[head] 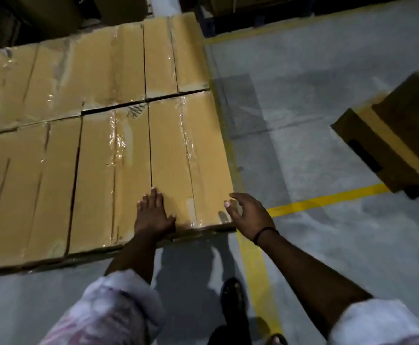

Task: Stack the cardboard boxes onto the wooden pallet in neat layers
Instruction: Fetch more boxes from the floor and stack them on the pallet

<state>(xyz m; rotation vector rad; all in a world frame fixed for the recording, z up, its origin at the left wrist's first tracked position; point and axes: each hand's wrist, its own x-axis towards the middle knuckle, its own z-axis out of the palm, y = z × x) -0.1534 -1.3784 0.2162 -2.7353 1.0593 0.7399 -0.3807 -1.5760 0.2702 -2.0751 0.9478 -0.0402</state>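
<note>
1. Pressed left hand (153,215) flat on the corner box (191,158) near its front edge, fingers (153,195) straight, grasping nothing.
2. Held right hand (249,215) just beside that box's near right corner, fingers (238,197) spread and released; contact unclear.
3. Found the corner box seated in the top layer (54,95), long axis running away from the body; pallet hidden beneath.
4. Judged the right hand better placed for any squaring push leftward.
5. Noted a separate box (390,145) well apart, rightward, past the yellow line (328,200).
</note>
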